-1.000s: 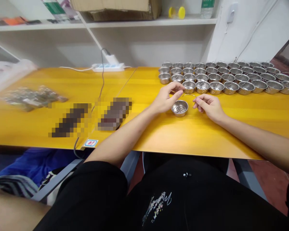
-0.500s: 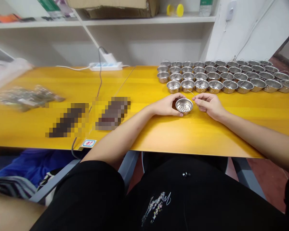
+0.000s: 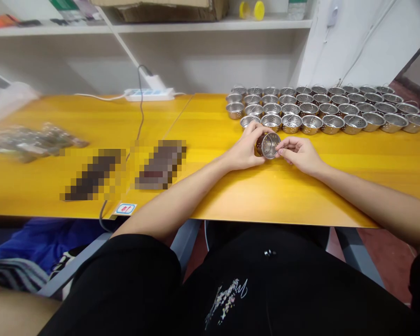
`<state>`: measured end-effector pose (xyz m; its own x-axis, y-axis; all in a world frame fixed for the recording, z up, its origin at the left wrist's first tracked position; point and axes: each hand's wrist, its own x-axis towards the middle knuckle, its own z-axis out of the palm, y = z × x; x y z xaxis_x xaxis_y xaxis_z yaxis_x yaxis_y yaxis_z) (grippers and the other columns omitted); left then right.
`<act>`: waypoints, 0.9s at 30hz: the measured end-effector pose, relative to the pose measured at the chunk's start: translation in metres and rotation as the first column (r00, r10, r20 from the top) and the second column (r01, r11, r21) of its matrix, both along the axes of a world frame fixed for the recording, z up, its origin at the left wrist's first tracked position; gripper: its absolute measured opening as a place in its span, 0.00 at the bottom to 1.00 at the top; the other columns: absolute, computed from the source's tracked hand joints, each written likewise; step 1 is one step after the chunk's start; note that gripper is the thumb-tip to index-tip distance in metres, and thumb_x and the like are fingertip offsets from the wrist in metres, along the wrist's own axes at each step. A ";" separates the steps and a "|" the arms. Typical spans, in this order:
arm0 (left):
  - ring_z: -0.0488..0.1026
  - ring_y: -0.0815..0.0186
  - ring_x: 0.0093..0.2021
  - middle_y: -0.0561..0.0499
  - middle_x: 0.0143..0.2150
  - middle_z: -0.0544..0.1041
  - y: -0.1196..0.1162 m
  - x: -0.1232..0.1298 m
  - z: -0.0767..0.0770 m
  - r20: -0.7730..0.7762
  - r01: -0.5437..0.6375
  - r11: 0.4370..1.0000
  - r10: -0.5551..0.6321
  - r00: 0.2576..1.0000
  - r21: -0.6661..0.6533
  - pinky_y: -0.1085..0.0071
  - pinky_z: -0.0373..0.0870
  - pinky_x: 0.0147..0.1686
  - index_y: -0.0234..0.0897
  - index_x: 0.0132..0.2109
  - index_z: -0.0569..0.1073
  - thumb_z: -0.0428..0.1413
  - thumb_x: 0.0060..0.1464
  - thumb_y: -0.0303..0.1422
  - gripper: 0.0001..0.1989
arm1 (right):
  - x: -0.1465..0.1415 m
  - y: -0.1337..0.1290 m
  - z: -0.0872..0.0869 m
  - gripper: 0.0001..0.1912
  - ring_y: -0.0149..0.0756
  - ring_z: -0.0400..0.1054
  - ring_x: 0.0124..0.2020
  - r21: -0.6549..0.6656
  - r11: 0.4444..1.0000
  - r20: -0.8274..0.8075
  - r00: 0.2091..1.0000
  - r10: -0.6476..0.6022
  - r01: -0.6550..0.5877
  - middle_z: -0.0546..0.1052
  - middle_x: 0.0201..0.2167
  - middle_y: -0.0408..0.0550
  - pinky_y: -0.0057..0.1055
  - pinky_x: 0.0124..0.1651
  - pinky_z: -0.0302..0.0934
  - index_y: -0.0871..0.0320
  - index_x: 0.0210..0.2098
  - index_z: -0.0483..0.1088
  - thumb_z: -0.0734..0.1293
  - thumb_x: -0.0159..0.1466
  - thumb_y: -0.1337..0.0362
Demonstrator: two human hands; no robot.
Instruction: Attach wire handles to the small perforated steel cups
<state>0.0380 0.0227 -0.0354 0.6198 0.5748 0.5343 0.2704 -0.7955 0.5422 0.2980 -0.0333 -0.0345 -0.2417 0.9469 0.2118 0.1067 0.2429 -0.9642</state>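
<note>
Both my hands hold a small perforated stainless-steel strainer cup (image 3: 268,145) up on its side above the yellow wooden table (image 3: 273,196). My left hand (image 3: 245,148) wraps around its left side. My right hand (image 3: 298,155) pinches its right rim between fingertips and thumb. A thin wire may be at the rim, but it is too fine to tell. Just beyond my left fingers stand rows of matching strainer cups with wire handles (image 3: 322,112).
Two pixelated objects (image 3: 94,175) lie left of my arms, and a blurred bag of small parts (image 3: 31,142) lies further left. A power strip (image 3: 149,94) with cables sits at the table's back edge, below white shelves holding a cardboard box (image 3: 168,9).
The strainer cup has gone from lying flat on the table to being raised and turned on its side. Both hands have closed around it. The view has shifted slightly.
</note>
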 end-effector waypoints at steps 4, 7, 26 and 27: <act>0.74 0.40 0.66 0.36 0.63 0.75 -0.002 0.000 0.004 0.018 -0.042 0.999 0.042 0.999 0.030 0.39 0.80 0.70 0.42 0.67 0.76 0.79 0.54 0.42 0.38 | -0.001 -0.001 0.001 0.20 0.30 0.67 0.25 -0.021 0.999 -0.003 1.000 -0.028 0.027 0.89 0.36 0.51 0.31 0.27 0.63 0.55 0.40 0.81 0.85 0.60 0.50; 0.74 0.41 0.66 0.36 0.64 0.74 -0.003 0.001 0.004 0.039 -0.063 0.997 0.061 0.997 0.053 0.39 0.81 0.69 0.43 0.67 0.75 0.79 0.56 0.44 0.37 | -0.001 -0.001 0.001 0.20 0.31 0.68 0.25 -0.012 0.999 -0.008 1.000 -0.029 0.029 0.88 0.35 0.50 0.32 0.28 0.65 0.55 0.39 0.80 0.85 0.59 0.49; 0.76 0.42 0.63 0.37 0.64 0.71 -0.004 0.004 0.002 0.075 -0.088 0.993 0.083 0.994 0.078 0.36 0.82 0.66 0.46 0.67 0.76 0.81 0.57 0.50 0.38 | -0.003 -0.001 -0.002 0.11 0.35 0.70 0.27 0.089 0.992 0.082 0.992 -0.096 0.088 0.83 0.31 0.46 0.35 0.30 0.66 0.53 0.38 0.80 0.79 0.62 0.55; 0.77 0.42 0.63 0.37 0.64 0.71 -0.004 0.004 0.002 0.076 -0.094 0.992 0.087 0.993 0.080 0.37 0.83 0.65 0.46 0.67 0.76 0.81 0.57 0.50 0.38 | -0.003 0.000 -0.002 0.10 0.35 0.71 0.27 0.089 0.992 0.091 0.991 -0.101 0.093 0.83 0.30 0.45 0.35 0.31 0.66 0.53 0.38 0.79 0.79 0.63 0.56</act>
